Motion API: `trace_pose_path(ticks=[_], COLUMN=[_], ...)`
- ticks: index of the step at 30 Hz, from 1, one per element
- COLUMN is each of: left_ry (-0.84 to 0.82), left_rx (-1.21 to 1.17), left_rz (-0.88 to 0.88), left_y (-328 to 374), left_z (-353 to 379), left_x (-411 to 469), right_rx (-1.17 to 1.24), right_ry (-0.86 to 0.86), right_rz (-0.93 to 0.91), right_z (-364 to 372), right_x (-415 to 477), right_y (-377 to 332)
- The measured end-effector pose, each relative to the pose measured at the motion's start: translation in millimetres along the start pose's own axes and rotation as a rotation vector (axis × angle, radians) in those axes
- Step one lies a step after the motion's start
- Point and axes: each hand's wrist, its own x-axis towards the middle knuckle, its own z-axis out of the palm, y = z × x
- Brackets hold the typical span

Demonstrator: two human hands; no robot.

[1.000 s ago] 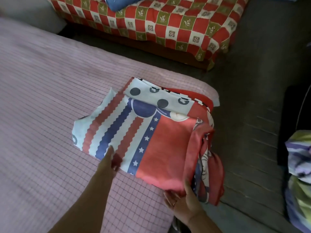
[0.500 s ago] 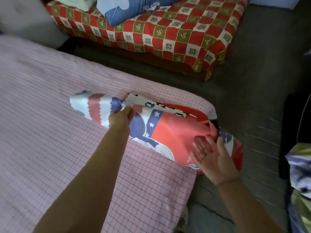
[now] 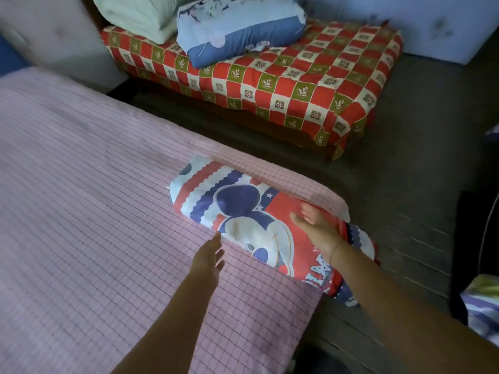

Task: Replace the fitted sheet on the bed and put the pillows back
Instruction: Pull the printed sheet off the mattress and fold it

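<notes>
Folded sheet (image 3: 243,211) lies at the bed (image 3: 81,211) corner, its right end overhanging the edge. Right hand (image 3: 317,228) lies on it, fingers straight, gripping nothing. Left hand (image 3: 209,256) is flat and open, fingertips just beside the sheet's near edge. White lettering by the right wrist, cut off, unreadable. A dark floor (image 3: 405,184) strip separates the bed from the checkered bench (image 3: 324,85), which carries a blue pillow (image 3: 237,31).

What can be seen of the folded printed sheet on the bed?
The folded sheet is thin printed cloth: red ground, a large cartoon mouse head in navy and white, wavy red, white and blue stripes at its left end. Folded into a thick oblong, it lies slantwise near the corner of the pink checked bed, its right end overhanging the edge. The right hand rests flat on it; the left hand reaches its near edge.
</notes>
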Motion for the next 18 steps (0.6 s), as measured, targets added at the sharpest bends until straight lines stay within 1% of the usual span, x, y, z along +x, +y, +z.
trace_pose_path(ticks=[2,5,7,9,10,12,14,15,18], left_ry=[0.026,-0.005,0.010,0.040,0.072,0.149,0.209,0.245,0.331], left_rx=[-0.063,-0.149,-0.170,-0.250,-0.291,-0.334,-0.365,-0.389,-0.447], left_rz=[-0.044,-0.043,-0.051,-0.005,0.021,0.028,0.006,-0.003,-0.019], left_y=[-10,-12,-9,-5,-4,-5,-12,-17,-31], left_z=[1,10,21,32,37,45,52,53,54], left_x=[5,16,28,46,55,71,81,85,96], right_rx=[-0.211,-0.434,-0.480,-0.470,-0.458,-0.451,-0.443,-0.427,-0.404], right_ry=[-0.028,-0.062,-0.126,-0.231,-0.303,-0.421,-0.471,-0.495,-0.525], right_rz=[-0.044,-0.126,-0.190,-0.217,-0.207,-0.111,0.017,0.052,0.089], right_z=[4,5,3,1,0,-2,1,3,13], right_x=[17,50,88,132,155,190,212,219,242], right_y=[-16,-31,-34,-32,-29,-26,-22,-21,-16])
